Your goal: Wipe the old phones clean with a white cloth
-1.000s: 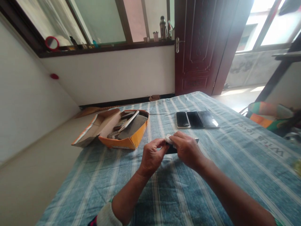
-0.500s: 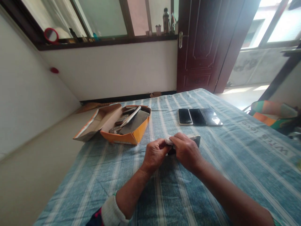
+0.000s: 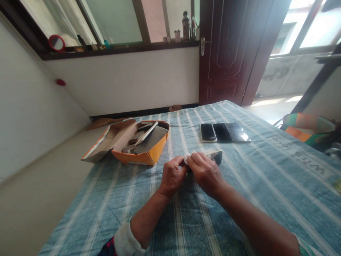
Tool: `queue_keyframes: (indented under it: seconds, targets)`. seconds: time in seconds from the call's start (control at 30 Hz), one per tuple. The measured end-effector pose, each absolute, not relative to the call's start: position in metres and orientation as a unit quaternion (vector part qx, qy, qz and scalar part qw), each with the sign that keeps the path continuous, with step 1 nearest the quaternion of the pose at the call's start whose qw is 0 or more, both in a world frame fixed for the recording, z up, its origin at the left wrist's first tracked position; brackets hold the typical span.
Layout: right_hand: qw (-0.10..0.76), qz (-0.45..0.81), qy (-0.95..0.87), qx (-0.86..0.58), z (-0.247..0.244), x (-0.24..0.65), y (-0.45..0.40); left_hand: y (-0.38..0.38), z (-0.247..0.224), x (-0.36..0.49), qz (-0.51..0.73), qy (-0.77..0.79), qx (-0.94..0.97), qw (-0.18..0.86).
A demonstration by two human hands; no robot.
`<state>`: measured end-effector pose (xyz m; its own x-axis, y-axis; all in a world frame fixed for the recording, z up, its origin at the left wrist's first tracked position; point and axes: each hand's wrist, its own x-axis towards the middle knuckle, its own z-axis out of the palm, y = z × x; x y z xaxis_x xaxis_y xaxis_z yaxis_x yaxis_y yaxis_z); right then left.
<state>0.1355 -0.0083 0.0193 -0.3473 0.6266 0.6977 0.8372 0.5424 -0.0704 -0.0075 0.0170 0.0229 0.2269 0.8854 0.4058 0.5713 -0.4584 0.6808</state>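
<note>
My left hand (image 3: 173,176) is closed on the near left end of a dark, flat phone (image 3: 218,157), tilted up above the bedcover. My right hand (image 3: 205,172) is closed round a crumpled white tissue or cloth (image 3: 186,157) and presses it against the phone's left part. Both hands hide much of the phone; its right end shows a pale, shiny upper face. Beyond my right hand lie three flat devices side by side: a phone with a pale edge (image 3: 208,132), a black phone (image 3: 222,132) and a greyish reflective one (image 3: 238,132).
An orange cardboard box (image 3: 153,156) with its lid flap (image 3: 101,144) folded back holds several old phones. Everything rests on a blue striped bedcover (image 3: 133,199). Behind are a white wall (image 3: 128,81), a dark red door (image 3: 226,53) and a windowsill with bottles and a round mirror (image 3: 56,43).
My right hand, the tissue and the phone have shifted slightly left, and more of the phone's pale upper face shows. The whole view has also drifted a little. Box and laid-out devices stay put.
</note>
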Motion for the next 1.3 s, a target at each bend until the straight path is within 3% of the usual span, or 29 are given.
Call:
queue_keyframes:
  seconds: [0.37,0.9,1.3]
  targets:
    - [0.336,-0.182,-0.772,-0.508,0.016,0.161,0.005,0.027,0.020,-0.008,0.413,0.485,0.748,0.186]
    - [0.335,-0.177,-0.802,-0.462,0.017,0.147,0.021,0.035,0.018,-0.009,0.439,0.481,0.739,0.174]
    - [0.384,-0.188,-0.768,-0.478,0.009,0.177,0.025,0.034,0.015,-0.009,0.431,0.496,0.742,0.135]
